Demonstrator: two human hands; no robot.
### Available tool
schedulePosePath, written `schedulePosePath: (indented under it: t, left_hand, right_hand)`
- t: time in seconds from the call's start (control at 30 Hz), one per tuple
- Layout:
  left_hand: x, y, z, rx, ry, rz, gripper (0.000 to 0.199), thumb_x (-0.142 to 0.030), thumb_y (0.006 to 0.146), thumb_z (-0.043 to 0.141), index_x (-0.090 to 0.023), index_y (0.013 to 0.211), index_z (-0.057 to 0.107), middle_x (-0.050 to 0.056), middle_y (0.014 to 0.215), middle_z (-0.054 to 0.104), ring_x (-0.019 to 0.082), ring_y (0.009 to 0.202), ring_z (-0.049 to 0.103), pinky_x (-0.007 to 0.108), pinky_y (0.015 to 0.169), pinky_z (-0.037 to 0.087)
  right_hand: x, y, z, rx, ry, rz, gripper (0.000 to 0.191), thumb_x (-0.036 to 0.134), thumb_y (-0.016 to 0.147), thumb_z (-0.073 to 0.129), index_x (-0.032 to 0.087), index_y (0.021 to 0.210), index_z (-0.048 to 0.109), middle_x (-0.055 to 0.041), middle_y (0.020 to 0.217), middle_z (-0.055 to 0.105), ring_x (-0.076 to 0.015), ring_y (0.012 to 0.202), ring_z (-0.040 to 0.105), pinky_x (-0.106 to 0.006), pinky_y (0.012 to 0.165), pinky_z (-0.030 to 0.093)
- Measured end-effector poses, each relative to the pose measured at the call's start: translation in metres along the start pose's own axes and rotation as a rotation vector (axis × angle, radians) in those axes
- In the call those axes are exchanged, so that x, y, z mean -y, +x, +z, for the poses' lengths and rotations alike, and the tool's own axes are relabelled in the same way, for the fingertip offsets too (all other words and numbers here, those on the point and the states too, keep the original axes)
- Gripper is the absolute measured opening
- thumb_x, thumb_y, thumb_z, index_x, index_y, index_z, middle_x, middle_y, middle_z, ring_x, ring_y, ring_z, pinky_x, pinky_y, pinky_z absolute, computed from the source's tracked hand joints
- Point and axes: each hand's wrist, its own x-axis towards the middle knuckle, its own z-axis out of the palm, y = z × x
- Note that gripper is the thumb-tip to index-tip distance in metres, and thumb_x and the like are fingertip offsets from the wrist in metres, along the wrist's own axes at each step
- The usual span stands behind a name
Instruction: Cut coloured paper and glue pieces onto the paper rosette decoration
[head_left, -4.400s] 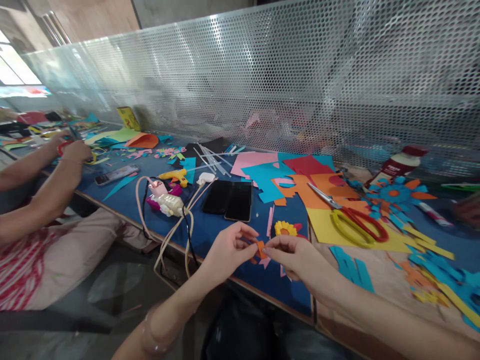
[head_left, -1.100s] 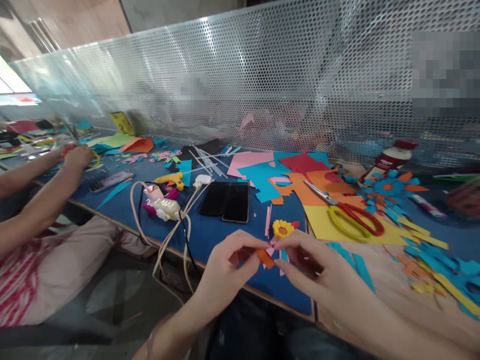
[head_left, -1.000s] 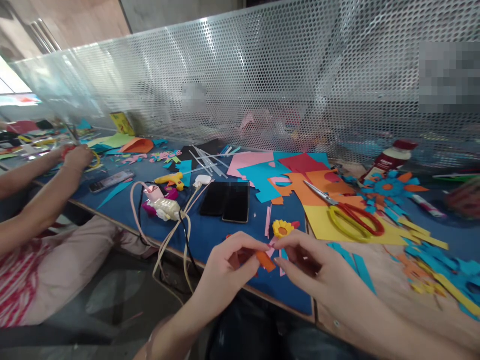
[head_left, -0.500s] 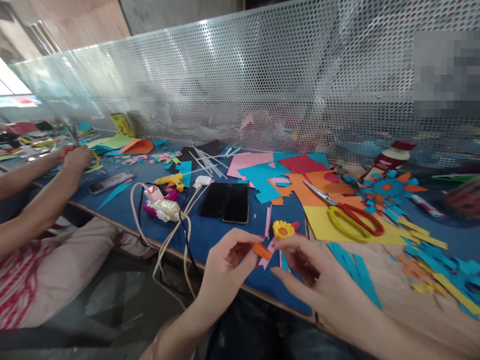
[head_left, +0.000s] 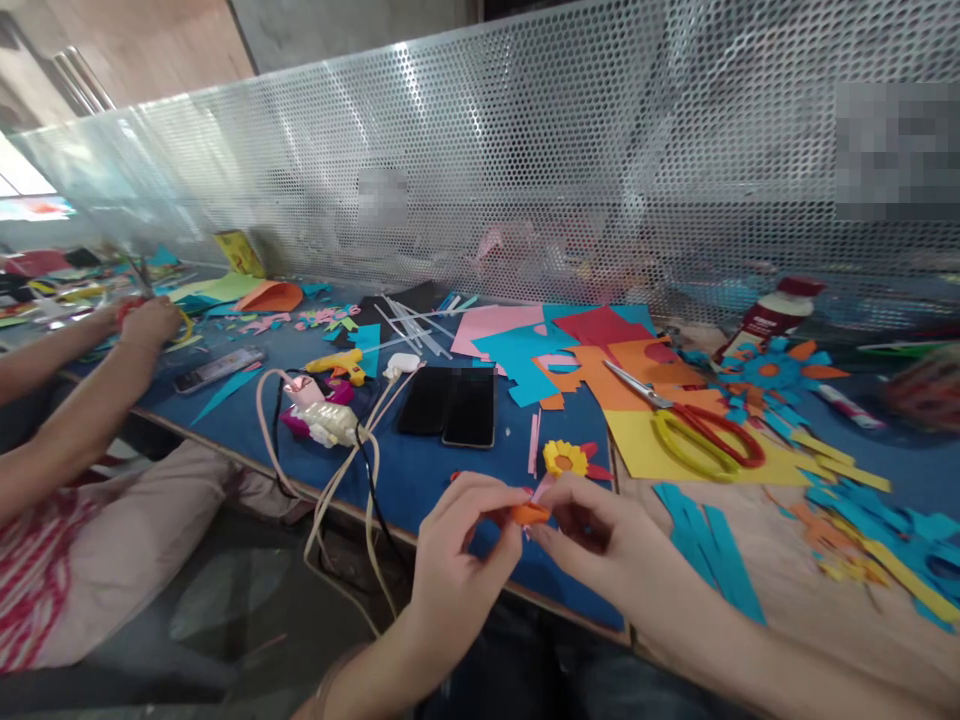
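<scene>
A small orange paper piece [head_left: 530, 514] sits between my two hands near the table's front edge. The thumb and fingers of my left hand [head_left: 474, 535] pinch its left end. My right hand [head_left: 592, 525] has its fingertips closed on the right end of the same piece. Just behind the right fingers lies a yellow paper flower [head_left: 565, 458] with red petals [head_left: 595, 462] beside it. Thin pink strips [head_left: 534, 443] rest on the blue table behind my hands.
Red-and-yellow-handled scissors [head_left: 705, 435] lie on coloured paper at the right. Two dark phones [head_left: 470, 408] lie ahead. A glue gun [head_left: 337, 366] and cables [head_left: 349, 470] are at the left. Another person's hands [head_left: 150, 322] hold scissors at the far left.
My right hand has moved left and its fingertips have closed on the orange piece. The piece has turned to lie flatter between both hands.
</scene>
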Motion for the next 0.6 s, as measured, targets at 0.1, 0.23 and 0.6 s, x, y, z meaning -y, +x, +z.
schedulePosePath:
  t: [0.1,0.23,0.6]
  left_hand:
    - [0.002,-0.002,0.001,-0.006,0.037,0.037,0.027,-0.003,0.082,0.057,-0.023,0.099,0.066,0.003,0.095,0.066,0.015,0.093,0.061,0.027,0.081,0.051]
    - [0.005,-0.004,0.002,-0.016,0.053,0.053,0.028,-0.003,0.082,0.058,-0.023,0.099,0.065,0.002,0.093,0.066,0.014,0.088,0.061,0.027,0.082,0.051]
    - [0.005,-0.012,0.004,-0.009,-0.09,-0.031,0.026,-0.004,0.081,0.058,-0.023,0.098,0.065,0.003,0.091,0.064,0.016,0.085,0.063,0.025,0.07,0.053]
  right_hand:
    - [-0.002,0.0,0.0,0.012,0.024,0.006,0.015,0.038,0.085,0.057,0.024,0.088,0.059,-0.0012,0.089,0.058,-0.0143,0.075,0.051,-0.028,0.066,0.043]
    - [0.002,-0.003,0.0,0.0,-0.003,0.022,0.017,0.038,0.083,0.058,0.024,0.092,0.058,-0.0024,0.091,0.059,-0.0152,0.076,0.053,-0.029,0.067,0.045]
    - [0.009,-0.025,-0.009,-0.096,-0.164,-0.101,0.02,0.033,0.085,0.06,0.028,0.103,0.056,-0.0006,0.087,0.051,-0.0126,0.07,0.05,-0.025,0.061,0.047]
